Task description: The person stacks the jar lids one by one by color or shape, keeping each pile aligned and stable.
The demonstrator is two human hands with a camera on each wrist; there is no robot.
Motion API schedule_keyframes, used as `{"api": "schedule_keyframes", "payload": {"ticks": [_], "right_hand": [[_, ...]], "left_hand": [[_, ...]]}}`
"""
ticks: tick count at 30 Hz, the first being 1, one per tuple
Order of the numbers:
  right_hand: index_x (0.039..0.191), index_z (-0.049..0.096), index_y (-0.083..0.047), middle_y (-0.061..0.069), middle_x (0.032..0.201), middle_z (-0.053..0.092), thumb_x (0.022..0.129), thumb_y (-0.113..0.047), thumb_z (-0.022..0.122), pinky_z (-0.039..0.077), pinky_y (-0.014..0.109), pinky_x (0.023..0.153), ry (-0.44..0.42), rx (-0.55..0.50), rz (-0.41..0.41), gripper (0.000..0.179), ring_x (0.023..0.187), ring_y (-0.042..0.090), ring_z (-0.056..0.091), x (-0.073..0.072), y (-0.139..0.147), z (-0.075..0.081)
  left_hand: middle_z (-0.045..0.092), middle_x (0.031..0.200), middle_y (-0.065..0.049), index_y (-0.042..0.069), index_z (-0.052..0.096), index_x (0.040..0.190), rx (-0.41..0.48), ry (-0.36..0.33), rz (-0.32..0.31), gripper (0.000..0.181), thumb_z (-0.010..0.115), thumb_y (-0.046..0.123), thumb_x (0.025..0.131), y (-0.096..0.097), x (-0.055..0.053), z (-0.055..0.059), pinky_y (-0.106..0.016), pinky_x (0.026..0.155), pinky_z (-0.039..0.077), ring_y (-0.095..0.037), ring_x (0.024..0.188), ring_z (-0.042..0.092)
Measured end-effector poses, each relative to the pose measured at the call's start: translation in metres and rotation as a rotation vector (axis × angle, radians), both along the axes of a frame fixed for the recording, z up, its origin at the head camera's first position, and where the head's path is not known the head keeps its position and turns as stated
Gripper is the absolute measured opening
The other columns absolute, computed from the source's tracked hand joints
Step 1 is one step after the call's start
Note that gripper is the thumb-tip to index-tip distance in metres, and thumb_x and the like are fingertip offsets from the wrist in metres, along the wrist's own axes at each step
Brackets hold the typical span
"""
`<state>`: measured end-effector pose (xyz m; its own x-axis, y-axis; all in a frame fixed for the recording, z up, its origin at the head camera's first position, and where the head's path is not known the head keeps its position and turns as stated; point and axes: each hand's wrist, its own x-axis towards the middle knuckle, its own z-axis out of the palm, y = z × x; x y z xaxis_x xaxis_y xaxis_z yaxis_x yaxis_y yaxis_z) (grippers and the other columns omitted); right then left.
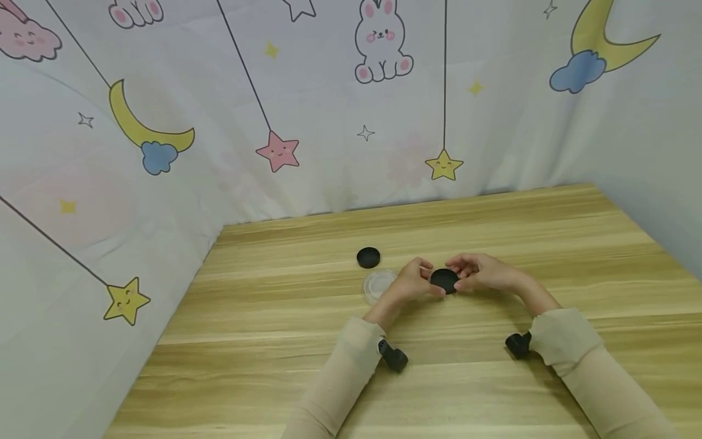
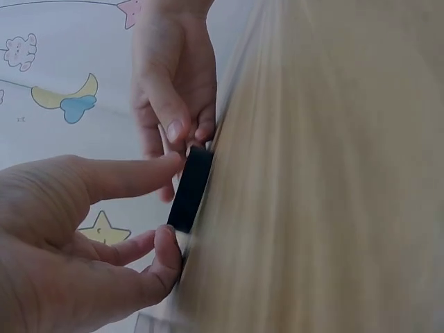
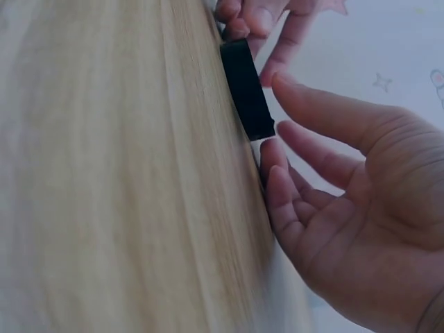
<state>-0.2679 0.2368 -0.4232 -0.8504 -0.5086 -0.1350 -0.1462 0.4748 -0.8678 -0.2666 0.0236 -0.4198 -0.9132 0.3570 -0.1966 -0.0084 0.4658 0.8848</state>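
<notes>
A shallow round black lid (image 1: 443,281) lies flat at the tabletop between both hands. My left hand (image 1: 410,281) curves about its left side; in the left wrist view the thumb meets one end of the lid's rim (image 2: 191,191) and the fingertips the other. My right hand (image 1: 485,272) is at the right side, fingers spread in a loose curve. Its thumb and fingertips stand close beside the rim (image 3: 248,90) in the right wrist view, a small gap showing at the thumb. Just left of the left hand lies a clear round lid (image 1: 378,285), partly covered by that hand.
Behind the clear lid sits a second, smaller black round lid (image 1: 368,257). All of these are on a wood-grain table (image 1: 263,341). A white curtain (image 1: 329,110) printed with stars, moons and rabbits hangs along the table's back and left edges.
</notes>
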Motion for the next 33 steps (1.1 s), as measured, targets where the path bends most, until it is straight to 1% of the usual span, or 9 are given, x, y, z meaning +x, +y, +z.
{"api": "schedule_keyframes", "payload": {"ticks": [3,7,10,14,19,23,27,30,33], "right_hand": [[0.137,0.044,0.010,0.029,0.128,0.054,0.091,-0.014,0.068,0.048,0.020,0.083,0.016,-0.007,0.001,0.057,0.101,0.016,0.055,-0.001,0.000,0.001],[0.138,0.045,0.009,0.028,0.127,0.054,0.092,-0.015,0.066,0.049,0.022,0.083,0.039,-0.015,-0.025,0.056,0.101,0.016,0.057,-0.002,0.000,0.003],[0.139,0.045,0.006,0.025,0.126,0.054,0.093,-0.017,0.066,0.049,0.023,0.082,0.039,-0.021,-0.075,0.056,0.102,0.017,0.057,-0.002,-0.003,0.006],[0.140,0.046,0.004,0.025,0.128,0.053,0.094,-0.018,0.064,0.050,0.023,0.082,0.065,-0.052,-0.156,0.054,0.105,0.022,0.059,-0.002,-0.019,0.009],[0.140,0.047,0.004,0.027,0.130,0.053,0.095,-0.017,0.063,0.051,0.031,0.089,0.127,-0.106,-0.180,0.052,0.108,0.030,0.060,-0.007,-0.057,0.010],[0.141,0.045,0.002,0.028,0.133,0.051,0.095,-0.018,0.063,0.051,0.041,0.093,0.115,-0.147,-0.176,0.054,0.112,0.033,0.058,-0.013,-0.087,0.015],[0.141,0.046,0.003,0.028,0.134,0.051,0.094,-0.016,0.064,0.050,0.043,0.094,0.106,-0.168,-0.192,0.054,0.113,0.036,0.057,-0.019,-0.115,0.018],[0.140,0.046,0.004,0.028,0.136,0.050,0.093,-0.013,0.064,0.050,0.044,0.096,0.104,-0.184,-0.210,0.053,0.116,0.037,0.055,-0.023,-0.134,0.019],[0.141,0.046,0.002,0.026,0.140,0.048,0.094,-0.015,0.063,0.047,0.046,0.100,0.094,-0.183,-0.258,0.053,0.121,0.038,0.051,-0.026,-0.147,0.017]], "left_hand": [[0.059,0.116,-0.014,0.003,0.054,0.127,0.019,0.003,0.000,0.058,0.082,0.008,0.076,-0.007,-0.002,0.006,-0.031,0.086,0.050,-0.019,0.098,0.055],[0.055,0.124,-0.017,0.002,0.050,0.134,0.068,0.022,0.005,0.062,0.079,0.014,0.080,-0.019,-0.009,0.018,-0.032,0.085,0.050,-0.022,0.101,0.054],[0.052,0.129,-0.020,0.003,0.048,0.137,0.119,0.035,0.034,0.062,0.078,0.016,0.083,-0.032,-0.015,0.029,-0.038,0.089,0.051,-0.026,0.107,0.054],[0.046,0.137,-0.023,0.006,0.047,0.139,0.192,0.044,0.087,0.061,0.075,0.015,0.085,-0.056,-0.022,0.038,-0.049,0.100,0.048,-0.032,0.118,0.051],[0.044,0.140,-0.026,0.004,0.045,0.140,0.234,0.050,0.166,0.063,0.075,0.015,0.085,-0.085,-0.031,0.039,-0.050,0.103,0.045,-0.034,0.121,0.051],[0.043,0.140,-0.026,0.003,0.044,0.140,0.260,0.044,0.217,0.064,0.075,0.014,0.085,-0.100,-0.038,0.039,-0.048,0.105,0.045,-0.031,0.118,0.051],[0.043,0.141,-0.026,0.002,0.045,0.139,0.279,0.035,0.269,0.062,0.074,0.011,0.085,-0.112,-0.044,0.041,-0.048,0.106,0.043,-0.029,0.116,0.048],[0.042,0.142,-0.026,0.002,0.045,0.139,0.280,0.030,0.290,0.062,0.074,0.010,0.085,-0.119,-0.047,0.041,-0.048,0.106,0.042,-0.030,0.119,0.047],[0.040,0.143,-0.027,0.002,0.043,0.140,0.278,0.017,0.283,0.063,0.073,0.009,0.085,-0.123,-0.048,0.038,-0.048,0.106,0.041,-0.031,0.122,0.045]]}}
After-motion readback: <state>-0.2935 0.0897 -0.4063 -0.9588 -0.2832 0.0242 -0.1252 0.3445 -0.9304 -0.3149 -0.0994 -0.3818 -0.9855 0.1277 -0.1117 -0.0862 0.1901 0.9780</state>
